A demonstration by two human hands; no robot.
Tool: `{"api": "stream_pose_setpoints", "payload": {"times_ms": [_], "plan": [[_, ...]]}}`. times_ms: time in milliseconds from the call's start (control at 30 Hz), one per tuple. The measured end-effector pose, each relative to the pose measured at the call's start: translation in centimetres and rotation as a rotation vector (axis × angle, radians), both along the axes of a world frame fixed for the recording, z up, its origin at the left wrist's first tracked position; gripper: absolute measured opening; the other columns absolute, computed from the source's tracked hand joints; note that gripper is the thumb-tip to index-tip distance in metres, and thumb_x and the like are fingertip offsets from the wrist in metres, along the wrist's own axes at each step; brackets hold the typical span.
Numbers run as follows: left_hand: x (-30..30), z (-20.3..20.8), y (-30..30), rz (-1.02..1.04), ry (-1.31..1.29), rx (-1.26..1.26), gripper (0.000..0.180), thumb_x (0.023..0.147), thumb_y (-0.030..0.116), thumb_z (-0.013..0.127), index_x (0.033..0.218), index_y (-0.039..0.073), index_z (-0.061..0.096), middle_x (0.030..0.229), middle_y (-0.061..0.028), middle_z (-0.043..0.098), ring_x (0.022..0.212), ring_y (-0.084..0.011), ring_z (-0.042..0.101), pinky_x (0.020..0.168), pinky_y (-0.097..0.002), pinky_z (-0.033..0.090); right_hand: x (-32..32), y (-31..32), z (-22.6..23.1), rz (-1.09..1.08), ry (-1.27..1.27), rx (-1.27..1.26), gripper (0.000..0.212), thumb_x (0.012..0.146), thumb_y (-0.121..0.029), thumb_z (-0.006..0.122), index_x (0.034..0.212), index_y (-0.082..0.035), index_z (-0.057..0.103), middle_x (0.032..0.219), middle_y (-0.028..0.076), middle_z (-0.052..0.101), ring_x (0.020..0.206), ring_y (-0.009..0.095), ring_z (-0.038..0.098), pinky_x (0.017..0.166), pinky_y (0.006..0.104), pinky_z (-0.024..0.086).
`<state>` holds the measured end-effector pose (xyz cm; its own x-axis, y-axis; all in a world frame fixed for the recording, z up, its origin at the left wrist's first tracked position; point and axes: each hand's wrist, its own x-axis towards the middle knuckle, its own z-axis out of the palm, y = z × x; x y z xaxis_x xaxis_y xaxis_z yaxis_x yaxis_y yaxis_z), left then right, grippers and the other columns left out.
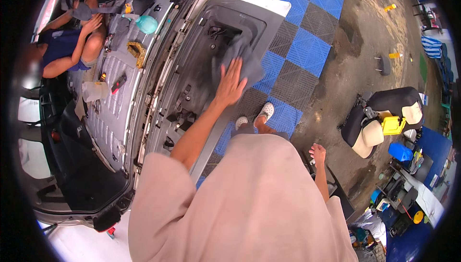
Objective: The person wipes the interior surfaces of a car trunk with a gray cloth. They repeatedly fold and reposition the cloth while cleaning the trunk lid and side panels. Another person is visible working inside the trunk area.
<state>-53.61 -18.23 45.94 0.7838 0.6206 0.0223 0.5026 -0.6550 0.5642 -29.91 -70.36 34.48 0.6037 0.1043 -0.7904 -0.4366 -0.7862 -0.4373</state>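
Observation:
My left hand (231, 85) lies with fingers stretched out on a dark grey cloth (246, 58), which is smeared by motion. The cloth is against the dark inner side of a lowered vehicle tailgate (204, 60), near its far end. Brackets and openings show in the tailgate's recess, nearer to me. Off to my right, my right hand (317, 153) hangs beside my body with its fingers loosely bent and apart. I see nothing held in it.
Inside the stripped vehicle at left, another person (65, 48) sits near a teal-bottomed spray bottle (146, 24), a yellow sponge (137, 53) and a clear tub (94, 91). Blue and black floor tiles (300, 46) lie beyond the tailgate. Removed seats (370, 137) rest at right.

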Motion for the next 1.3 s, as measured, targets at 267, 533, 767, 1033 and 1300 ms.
{"api": "stream_pose_setpoints", "payload": {"times_ms": [267,533,767,1033,1300], "plan": [[-4.1,2.5,-3.3,0.000,0.184,-0.074,0.078,0.102,0.032,0.053,0.163,-0.001,0.018,0.170,-0.0203,0.021,0.159,-0.0355,0.014,0.126,-0.0593,0.002,1.9,1.2,-1.0,-0.055,0.057,-0.006,0.036,0.101,-0.032,0.063,0.117,0.000,0.069,0.103,0.010,0.074,0.076,0.017,0.073,0.058,0.0295,0.053],[12.4,0.4,7.4,-0.018,0.091,0.006,0.076,0.104,0.038,0.048,0.164,0.001,0.019,0.170,-0.0193,0.021,0.158,-0.0364,0.016,0.126,-0.0607,0.005,3.7,3.9,-1.1,-0.089,0.091,-0.144,0.032,0.098,-0.030,0.066,0.112,0.000,0.068,0.096,0.011,0.073,0.069,0.017,0.068,0.053,0.0305,0.050],[13.7,1.6,7.8,0.049,0.021,-0.035,0.069,0.101,0.033,0.055,0.158,0.001,0.035,0.165,-0.0177,0.033,0.155,-0.0382,0.025,0.125,-0.0622,0.013,11.3,11.4,0.6,-0.003,0.064,-0.084,0.037,0.101,-0.032,0.063,0.119,0.001,0.068,0.104,0.011,0.074,0.078,0.019,0.072,0.060,0.0318,0.055],[18.8,2.0,6.7,0.313,0.170,-0.028,0.081,0.100,0.039,0.052,0.160,-0.006,0.022,0.169,-0.0228,0.022,0.158,-0.0378,0.018,0.125,-0.0630,0.011,19.7,21.8,3.0,0.194,-0.010,-0.055,0.039,0.102,-0.034,0.061,0.122,-0.001,0.067,0.111,0.011,0.074,0.083,0.019,0.074,0.067,0.0333,0.057],[20.8,-0.7,13.8,0.849,0.139,-0.004,0.080,0.104,0.040,0.045,0.161,-0.007,0.016,0.169,-0.0267,0.018,0.158,-0.0406,0.013,0.125,-0.0637,0.007,25.3,27.5,0.7,0.496,0.057,-0.096,0.030,0.100,-0.032,0.064,0.100,-0.003,0.071,0.083,0.005,0.070,0.066,0.013,0.065,0.055,0.0285,0.050]]}}
